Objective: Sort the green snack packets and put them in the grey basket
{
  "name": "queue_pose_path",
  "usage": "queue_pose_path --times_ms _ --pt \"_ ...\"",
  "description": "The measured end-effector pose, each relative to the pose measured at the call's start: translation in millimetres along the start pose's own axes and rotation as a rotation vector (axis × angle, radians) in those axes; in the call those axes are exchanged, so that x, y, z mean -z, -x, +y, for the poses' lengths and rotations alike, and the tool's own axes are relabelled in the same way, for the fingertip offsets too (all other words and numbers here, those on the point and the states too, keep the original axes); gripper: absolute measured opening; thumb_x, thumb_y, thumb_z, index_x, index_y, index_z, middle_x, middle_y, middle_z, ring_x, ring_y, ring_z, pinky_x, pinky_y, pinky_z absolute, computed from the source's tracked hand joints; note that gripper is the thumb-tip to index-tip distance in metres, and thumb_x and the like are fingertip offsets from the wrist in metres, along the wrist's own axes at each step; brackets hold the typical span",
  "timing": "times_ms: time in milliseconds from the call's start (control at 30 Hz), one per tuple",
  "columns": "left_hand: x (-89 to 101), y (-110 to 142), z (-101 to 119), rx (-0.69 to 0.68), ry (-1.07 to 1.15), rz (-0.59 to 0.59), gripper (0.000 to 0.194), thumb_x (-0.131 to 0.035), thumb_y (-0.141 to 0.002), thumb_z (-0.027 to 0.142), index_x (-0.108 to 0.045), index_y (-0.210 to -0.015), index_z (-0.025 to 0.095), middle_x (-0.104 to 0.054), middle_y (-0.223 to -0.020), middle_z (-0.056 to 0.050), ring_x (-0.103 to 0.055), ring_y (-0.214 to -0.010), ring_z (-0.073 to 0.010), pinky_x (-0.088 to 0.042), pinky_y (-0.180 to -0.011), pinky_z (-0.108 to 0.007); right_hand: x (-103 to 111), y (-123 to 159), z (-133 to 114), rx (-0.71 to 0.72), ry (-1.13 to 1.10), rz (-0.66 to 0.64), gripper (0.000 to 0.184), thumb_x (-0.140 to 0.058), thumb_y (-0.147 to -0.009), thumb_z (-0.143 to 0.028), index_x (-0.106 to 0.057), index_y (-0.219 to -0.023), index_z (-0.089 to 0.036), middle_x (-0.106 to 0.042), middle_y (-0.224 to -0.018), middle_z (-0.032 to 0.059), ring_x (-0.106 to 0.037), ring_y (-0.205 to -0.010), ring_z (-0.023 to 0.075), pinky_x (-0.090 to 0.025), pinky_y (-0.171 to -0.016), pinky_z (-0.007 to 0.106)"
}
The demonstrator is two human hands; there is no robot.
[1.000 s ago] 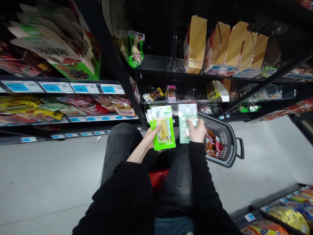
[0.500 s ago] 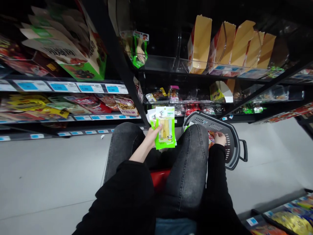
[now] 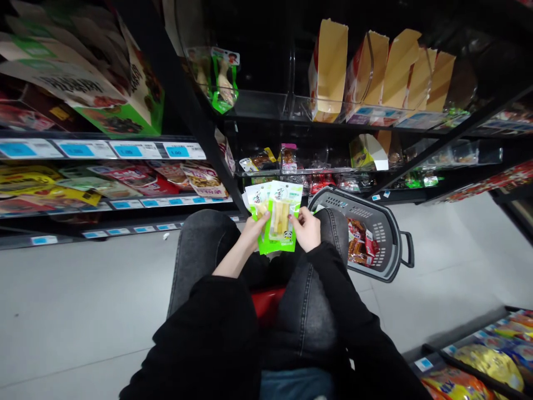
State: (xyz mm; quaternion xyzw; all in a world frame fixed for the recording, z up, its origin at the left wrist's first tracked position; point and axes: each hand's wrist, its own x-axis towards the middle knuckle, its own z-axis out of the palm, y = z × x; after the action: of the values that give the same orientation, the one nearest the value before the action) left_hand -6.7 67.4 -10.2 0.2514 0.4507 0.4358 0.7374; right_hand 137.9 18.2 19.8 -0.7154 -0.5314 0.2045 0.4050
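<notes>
Below the shelves [image 3: 258, 101], a basket [image 3: 390, 240] sits beside the right knee. Over the lap, the packets [image 3: 258, 193] fan between the hands: left hand [image 3: 252, 230] grasping their left side, right hand [image 3: 307, 229] pinching the front packet [image 3: 280, 222] by its right edge. That packet lies left of the right fingertips, its long axis pointing away from the body, equally near both hands.

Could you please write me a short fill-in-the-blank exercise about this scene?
1. The front snack packet, touched by the left hand and the right hand, is printed with a cartoon ____.
2. The shopping basket stands on the floor beside the person's ____ leg.
3. The visible part of the seat below the hands is coloured ____.
4. The shelf price labels are white and ____.
Missing words: panda; right; red; blue.
</notes>
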Motion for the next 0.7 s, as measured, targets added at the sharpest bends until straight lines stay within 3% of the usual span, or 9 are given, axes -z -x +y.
queue_pose_path --times_ms 100,167,333,400,467,600,700 --pt "0.5 -3 1 -0.019 0.009 0.036 0.047 -0.078 -0.053 0.038 -0.064 -0.089 0.012 -0.07 -0.085 -0.009 -0.066 -0.076 -0.0216 -0.052 -0.075 -0.035 17 -2 -5 -0.068 -0.033 0.174 0.019 -0.046 -0.078 -0.036 -0.044 -0.067 -0.021 -0.043 -0.053 -0.007 -0.043 -0.049 0.0092 -0.034 -0.052 0.021" --pt "1.4 -4 0 -0.033 -0.023 0.04 0.046 -0.078 -0.052 0.037 -0.065 -0.088 0.012 -0.07 -0.085 -0.008 -0.066 -0.076 -0.0206 -0.051 -0.075 -0.033 23 -1 -17 -0.036 0.012 0.207 0.018 -0.043 -0.08 -0.034 -0.044 -0.068 -0.021 -0.043 -0.053 -0.0062 -0.042 -0.05 0.01 -0.034 -0.053 0.022" --pt "5.1 -7 -8 -0.091 -0.082 0.007 0.036 -0.076 -0.056 0.033 -0.066 -0.083 0.011 -0.07 -0.084 -0.008 -0.065 -0.082 -0.0225 -0.05 -0.078 -0.031 -8 10 -49 0.253 0.254 -0.045 0.011 -0.046 -0.079 -0.029 -0.053 -0.077 -0.021 -0.054 -0.066 0.0015 -0.051 -0.064 0.016 -0.04 -0.061 0.026" --pt "6.4 -7 -9 -0.092 -0.042 -0.005 0.03 -0.075 -0.055 0.027 -0.065 -0.08 0.012 -0.07 -0.082 -0.008 -0.065 -0.084 -0.0246 -0.051 -0.077 -0.031 -24 14 -52 0.333 0.239 -0.131 0.012 -0.045 -0.081 -0.028 -0.055 -0.08 -0.021 -0.057 -0.076 0.0043 -0.053 -0.073 0.0175 -0.043 -0.066 0.028" --pt "6.9 -6 -7 -0.055 -0.015 -0.009 0.027 -0.073 -0.055 0.023 -0.065 -0.079 0.013 -0.07 -0.08 -0.009 -0.065 -0.084 -0.0267 -0.052 -0.076 -0.033 -31 15 -49 0.363 0.182 -0.133 0.017 -0.041 -0.084 -0.024 -0.057 -0.087 -0.021 -0.058 -0.087 0.0061 -0.054 -0.081 0.0175 -0.045 -0.073 0.029" --pt "4.4 -2 1 0.022 0.01 -0.044 0.029 -0.071 -0.058 0.021 -0.065 -0.085 0.013 -0.07 -0.08 -0.009 -0.065 -0.086 -0.0284 -0.053 -0.077 -0.036 -23 10 -37 0.219 0.192 0.097 0.036 -0.055 -0.076 -0.031 -0.052 -0.108 -0.017 -0.052 -0.106 0.0133 -0.049 -0.1 0.025 -0.041 -0.088 0.041" --pt "1.3 1 2 0.027 0.021 -0.068 0.033 -0.073 -0.06 0.025 -0.064 -0.09 0.014 -0.071 -0.085 -0.01 -0.065 -0.089 -0.0279 -0.053 -0.079 -0.036 -20 2 -23 0.005 0.044 0.105 0.053 -0.067 -0.063 -0.038 -0.05 -0.107 -0.016 -0.058 -0.094 0.0098 -0.054 -0.088 0.0234 -0.045 -0.081 0.04"
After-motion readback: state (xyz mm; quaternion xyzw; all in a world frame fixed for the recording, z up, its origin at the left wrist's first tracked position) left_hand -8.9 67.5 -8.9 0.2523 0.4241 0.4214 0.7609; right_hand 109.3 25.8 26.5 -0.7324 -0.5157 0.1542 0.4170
